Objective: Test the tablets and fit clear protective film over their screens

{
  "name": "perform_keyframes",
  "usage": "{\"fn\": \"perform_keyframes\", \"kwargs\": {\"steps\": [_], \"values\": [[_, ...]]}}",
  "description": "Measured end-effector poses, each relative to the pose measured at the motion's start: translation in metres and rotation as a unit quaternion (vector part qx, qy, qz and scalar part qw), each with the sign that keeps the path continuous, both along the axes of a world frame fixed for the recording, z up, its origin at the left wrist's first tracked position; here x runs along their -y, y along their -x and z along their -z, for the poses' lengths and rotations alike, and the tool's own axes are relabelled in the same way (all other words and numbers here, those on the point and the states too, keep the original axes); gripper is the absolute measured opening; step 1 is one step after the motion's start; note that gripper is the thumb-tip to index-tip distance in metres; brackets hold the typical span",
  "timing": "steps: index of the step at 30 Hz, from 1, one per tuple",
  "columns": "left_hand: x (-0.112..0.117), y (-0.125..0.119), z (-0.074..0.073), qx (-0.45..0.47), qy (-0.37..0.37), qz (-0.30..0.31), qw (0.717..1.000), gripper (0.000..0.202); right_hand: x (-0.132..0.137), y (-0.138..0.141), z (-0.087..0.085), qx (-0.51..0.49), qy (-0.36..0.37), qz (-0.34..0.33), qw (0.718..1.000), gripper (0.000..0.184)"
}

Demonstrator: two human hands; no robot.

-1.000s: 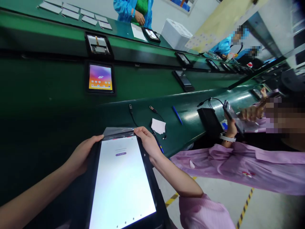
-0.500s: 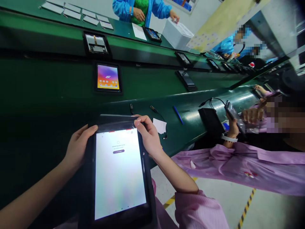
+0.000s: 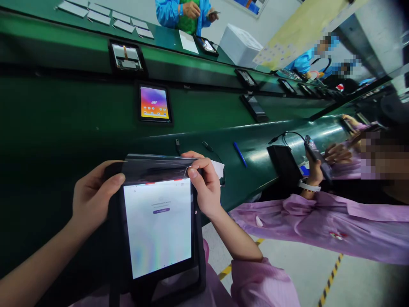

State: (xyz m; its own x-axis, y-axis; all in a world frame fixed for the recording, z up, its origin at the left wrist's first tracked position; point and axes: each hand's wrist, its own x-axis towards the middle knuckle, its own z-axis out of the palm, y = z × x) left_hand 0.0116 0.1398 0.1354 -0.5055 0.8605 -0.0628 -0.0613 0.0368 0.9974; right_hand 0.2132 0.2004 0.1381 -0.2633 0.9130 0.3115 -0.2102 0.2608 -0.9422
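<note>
A large tablet (image 3: pixel 159 238) in a black case lies tilted at my lap, its bright screen showing small text and a purple button. Over its top edge spans a clear protective film (image 3: pixel 153 167), bent and glossy. My left hand (image 3: pixel 92 192) pinches the film's left end between thumb and fingers. At the opposite end, my right hand (image 3: pixel 206 183) grips the film near the tablet's top right corner. Whether the film's lower part touches the screen, I cannot tell.
Ahead, another lit tablet (image 3: pixel 154 103) lies on the green line. A blue pen (image 3: pixel 239 154), a cable plug (image 3: pixel 177 146) and white paper (image 3: pixel 218 169) are near my right hand. A co-worker's pink sleeve (image 3: pixel 287 221) reaches in at right; another person in blue (image 3: pixel 168 13) stands opposite.
My hands have shifted slightly apart, and the film stands more bent above the tablet's top edge. The lit tablet ahead has moved right. The person opposite has raised both hands.
</note>
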Motion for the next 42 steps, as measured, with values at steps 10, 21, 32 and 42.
{"fn": "perform_keyframes", "kwargs": {"steps": [10,21,32,42], "values": [[0.005,0.001,-0.005,-0.034,-0.031,-0.008,0.999,0.016,0.004,-0.003,-0.006,0.015,-0.058,0.014,0.998,0.010],[0.011,0.000,-0.006,-0.016,-0.012,-0.021,1.000,0.019,0.010,-0.003,-0.011,0.027,-0.050,0.015,0.998,0.010],[0.002,-0.019,0.015,0.154,0.113,-0.090,0.977,0.029,0.014,0.003,-0.041,0.175,-0.034,0.020,0.984,0.006],[0.009,-0.015,0.035,0.162,0.117,-0.102,0.975,0.033,0.015,0.007,-0.040,0.188,-0.053,-0.006,0.981,0.007]]}}
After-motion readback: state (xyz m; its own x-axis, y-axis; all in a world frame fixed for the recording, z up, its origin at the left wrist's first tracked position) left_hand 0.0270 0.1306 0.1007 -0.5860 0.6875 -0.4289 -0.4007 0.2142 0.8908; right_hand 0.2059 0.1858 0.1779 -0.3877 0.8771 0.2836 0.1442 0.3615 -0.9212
